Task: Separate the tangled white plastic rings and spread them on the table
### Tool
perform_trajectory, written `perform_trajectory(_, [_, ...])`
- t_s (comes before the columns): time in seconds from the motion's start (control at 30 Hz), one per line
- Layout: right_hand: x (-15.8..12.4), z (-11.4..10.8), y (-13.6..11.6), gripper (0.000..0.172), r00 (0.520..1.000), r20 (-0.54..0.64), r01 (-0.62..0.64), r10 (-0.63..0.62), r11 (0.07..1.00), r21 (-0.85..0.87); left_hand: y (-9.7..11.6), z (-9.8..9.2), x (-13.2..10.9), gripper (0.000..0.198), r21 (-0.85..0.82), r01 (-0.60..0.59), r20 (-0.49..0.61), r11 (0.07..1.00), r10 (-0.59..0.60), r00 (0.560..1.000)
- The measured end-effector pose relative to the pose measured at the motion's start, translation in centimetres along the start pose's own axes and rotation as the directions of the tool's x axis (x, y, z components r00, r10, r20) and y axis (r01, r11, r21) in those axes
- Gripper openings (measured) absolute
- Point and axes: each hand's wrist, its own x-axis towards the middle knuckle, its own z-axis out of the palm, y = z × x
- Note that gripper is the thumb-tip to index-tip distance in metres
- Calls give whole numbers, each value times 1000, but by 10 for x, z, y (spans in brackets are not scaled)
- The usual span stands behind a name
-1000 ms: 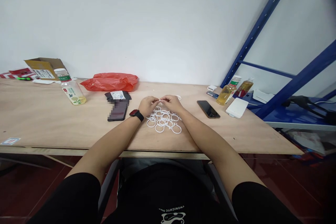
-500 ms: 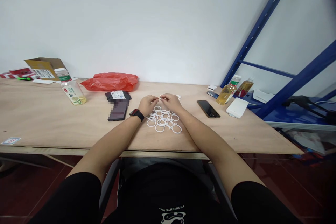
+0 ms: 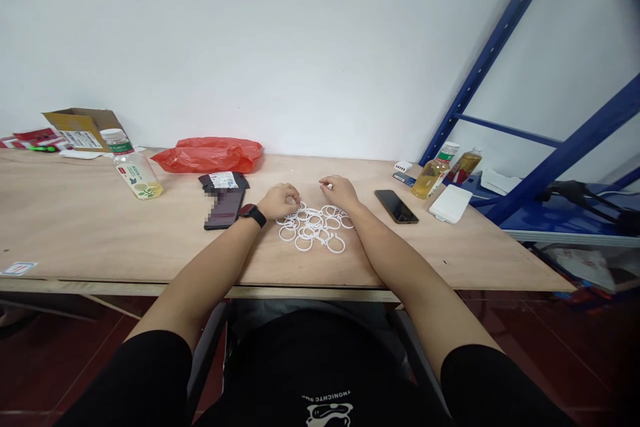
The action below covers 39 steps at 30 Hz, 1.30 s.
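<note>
A loose pile of thin white plastic rings (image 3: 314, 235) with small clasps lies on the wooden table in front of me, several of them overlapping. At the pile's upper left edge is my left hand (image 3: 281, 201), with a watch (image 3: 253, 214) on its wrist. Its fingers curl down and close on a white ring (image 3: 301, 206), partly hidden by the fingertips. My right hand (image 3: 341, 191) hovers just beyond the pile's upper right, fingers bent, thumb and forefinger slightly apart. Nothing clear shows between them.
A dark phone (image 3: 397, 206) lies right of the pile, near a white box-shaped device (image 3: 451, 204) and a drink bottle (image 3: 434, 172). To the left are a blurred dark phone-like object (image 3: 225, 209), a red plastic bag (image 3: 207, 155), another bottle (image 3: 136, 170) and a cardboard box (image 3: 83, 127).
My hands, fingertip to fingertip before, have separated. The left has come down and left to the pile's edge; the right has shifted right, covering where a ring showed behind it.
</note>
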Motion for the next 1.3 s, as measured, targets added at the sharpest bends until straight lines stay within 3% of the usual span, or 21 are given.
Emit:
perform_trajectory(0.1, [-2,1,-14,21,996,39,72,-74,996,57,2,-3,-2,20,65,6,24,998,-8,1000])
perform_trajectory(0.3, [-9,3,-31,20,972,158,151,-174,977,149,0,-2,-4,25,-3,73,145,997,-72,987])
perform_trajectory(0.47, [-13,1,-39,22,960,203,160,-192,974,160,2,-3,-1,22,28,60,4,998,-60,998])
perform_trajectory(0.67, [-11,0,-42,28,981,106,149,-165,979,141,5,-2,1,20,-11,19,-206,1000,-21,978])
perform_trajectory(0.97, [-9,3,-39,33,981,46,182,-190,973,145,7,1,2,17,18,27,-242,999,-22,970])
perform_trajectory(1.13, [-10,10,-39,26,984,59,146,-167,953,267,7,2,2,17,20,-24,-234,1000,28,972])
perform_trajectory(1.3, [-10,16,-41,18,987,-17,155,-163,901,404,5,6,3,21,-29,-45,-298,999,34,954])
